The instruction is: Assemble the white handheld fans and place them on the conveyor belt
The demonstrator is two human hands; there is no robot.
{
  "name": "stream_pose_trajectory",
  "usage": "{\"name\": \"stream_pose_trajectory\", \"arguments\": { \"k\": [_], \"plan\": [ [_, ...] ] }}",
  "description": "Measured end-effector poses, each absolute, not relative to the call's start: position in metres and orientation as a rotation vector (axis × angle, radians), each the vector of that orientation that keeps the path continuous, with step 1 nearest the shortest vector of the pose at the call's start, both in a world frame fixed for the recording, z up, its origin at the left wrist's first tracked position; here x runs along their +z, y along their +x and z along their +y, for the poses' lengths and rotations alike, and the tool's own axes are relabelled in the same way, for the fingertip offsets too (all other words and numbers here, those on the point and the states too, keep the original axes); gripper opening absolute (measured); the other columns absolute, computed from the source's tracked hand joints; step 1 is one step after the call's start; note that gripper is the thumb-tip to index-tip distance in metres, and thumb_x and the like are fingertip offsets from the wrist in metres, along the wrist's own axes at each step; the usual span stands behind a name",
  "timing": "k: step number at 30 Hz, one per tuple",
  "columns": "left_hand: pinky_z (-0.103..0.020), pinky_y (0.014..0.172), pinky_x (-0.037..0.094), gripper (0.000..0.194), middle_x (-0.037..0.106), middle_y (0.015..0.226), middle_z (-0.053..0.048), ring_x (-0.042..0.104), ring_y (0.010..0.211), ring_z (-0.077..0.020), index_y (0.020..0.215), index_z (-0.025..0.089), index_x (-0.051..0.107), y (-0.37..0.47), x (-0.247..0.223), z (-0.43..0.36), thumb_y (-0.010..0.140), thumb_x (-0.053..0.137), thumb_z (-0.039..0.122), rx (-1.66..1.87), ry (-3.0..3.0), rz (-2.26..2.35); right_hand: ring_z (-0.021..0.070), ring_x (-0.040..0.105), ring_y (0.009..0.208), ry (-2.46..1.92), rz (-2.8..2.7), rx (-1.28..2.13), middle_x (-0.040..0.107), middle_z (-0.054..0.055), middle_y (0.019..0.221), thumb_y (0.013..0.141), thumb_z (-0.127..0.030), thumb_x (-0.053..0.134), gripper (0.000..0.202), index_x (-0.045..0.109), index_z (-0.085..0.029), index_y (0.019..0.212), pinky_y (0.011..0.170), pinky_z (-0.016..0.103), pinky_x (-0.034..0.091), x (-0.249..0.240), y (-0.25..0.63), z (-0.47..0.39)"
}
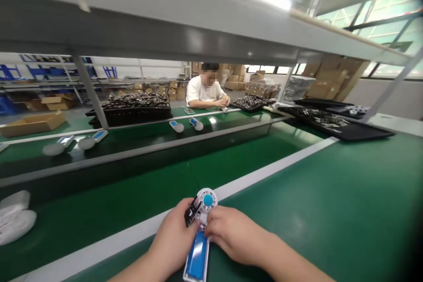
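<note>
A small white handheld fan (208, 201) with a blue hub lies between my hands, over the near edge of the green bench. Its handle is uncovered and shows a long blue battery (197, 257) inside a white shell. My left hand (173, 235) is closed around the fan's left side, and a flat black piece with white markings (191, 212) sticks up by its thumb and fingers. Curled fingers of my right hand (234, 233) press at the fan's neck, just below the round head. Whatever is between those fingertips is hidden.
A green conveyor belt (231, 158) runs past the bench. Several more fans (178, 127) lie beyond it, and white bagged parts (16, 220) at left. Black trays of small parts (139, 112) stand farther back. A co-worker (205, 90) sits opposite. A shelf (185, 31) hangs overhead.
</note>
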State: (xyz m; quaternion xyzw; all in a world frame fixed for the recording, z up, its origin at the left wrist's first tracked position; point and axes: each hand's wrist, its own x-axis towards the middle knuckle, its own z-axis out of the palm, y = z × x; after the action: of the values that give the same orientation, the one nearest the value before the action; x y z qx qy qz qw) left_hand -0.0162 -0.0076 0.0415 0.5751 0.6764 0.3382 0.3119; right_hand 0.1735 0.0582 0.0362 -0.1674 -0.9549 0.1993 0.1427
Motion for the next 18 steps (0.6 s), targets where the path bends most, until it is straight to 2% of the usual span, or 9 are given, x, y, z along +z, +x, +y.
{"name": "stream_pose_trajectory", "arguments": {
  "k": [4, 8, 11, 13, 18],
  "plan": [
    [-0.037, 0.101, 0.045, 0.036, 0.07, 0.123, -0.008, 0.064, 0.112, -0.0264, 0.118, 0.022, 0.067, -0.015, 0.055, 0.001, 0.083, 0.059, 0.028, 0.816, 1.433, 1.581, 0.0176, 0.064, 0.09, -0.515, -2.646, 0.75, 0.071, 0.002, 0.093, 0.087, -0.018, 0.059, 0.011, 0.069, -0.021, 0.09, 0.087, 0.027, 0.046, 0.03, 0.181, 0.069],
    [-0.04, 0.104, 0.045, 0.04, 0.07, 0.125, -0.008, 0.064, 0.115, -0.0293, 0.119, 0.02, 0.068, -0.014, 0.052, 0.001, 0.083, 0.06, 0.036, 0.811, 1.284, 1.481, 0.0126, 0.061, 0.07, -0.751, -2.417, 0.98, 0.067, -0.002, 0.074, 0.072, -0.009, 0.062, 0.011, 0.066, -0.019, 0.072, 0.067, 0.021, 0.045, 0.018, 0.173, 0.07],
    [-0.039, 0.103, 0.047, 0.043, 0.07, 0.124, -0.008, 0.065, 0.113, -0.0284, 0.12, 0.02, 0.067, -0.011, 0.038, -0.003, 0.081, 0.061, 0.037, 0.833, 1.242, 1.516, 0.0103, 0.055, 0.06, -0.971, -2.177, 1.121, 0.062, -0.003, 0.067, 0.071, -0.008, 0.058, 0.011, 0.062, -0.019, 0.067, 0.056, 0.019, 0.041, 0.013, 0.165, 0.063],
    [-0.038, 0.1, 0.049, 0.047, 0.071, 0.121, -0.01, 0.067, 0.11, -0.0284, 0.119, 0.018, 0.067, -0.007, 0.03, -0.004, 0.077, 0.064, 0.039, 0.858, 1.203, 1.537, 0.0109, 0.055, 0.06, -1.001, -2.065, 1.079, 0.06, -0.003, 0.066, 0.071, -0.008, 0.057, 0.012, 0.06, -0.019, 0.066, 0.056, 0.02, 0.041, 0.012, 0.161, 0.057],
    [-0.037, 0.097, 0.052, 0.051, 0.071, 0.12, -0.011, 0.067, 0.11, -0.0295, 0.117, 0.018, 0.066, -0.001, 0.027, -0.004, 0.074, 0.065, 0.045, 0.938, 1.087, 1.554, 0.0146, 0.055, 0.066, -0.805, -2.103, 0.685, 0.061, 0.0, 0.066, 0.075, -0.012, 0.055, 0.012, 0.06, -0.02, 0.067, 0.063, 0.025, 0.045, 0.008, 0.156, 0.045]
  ]
}}
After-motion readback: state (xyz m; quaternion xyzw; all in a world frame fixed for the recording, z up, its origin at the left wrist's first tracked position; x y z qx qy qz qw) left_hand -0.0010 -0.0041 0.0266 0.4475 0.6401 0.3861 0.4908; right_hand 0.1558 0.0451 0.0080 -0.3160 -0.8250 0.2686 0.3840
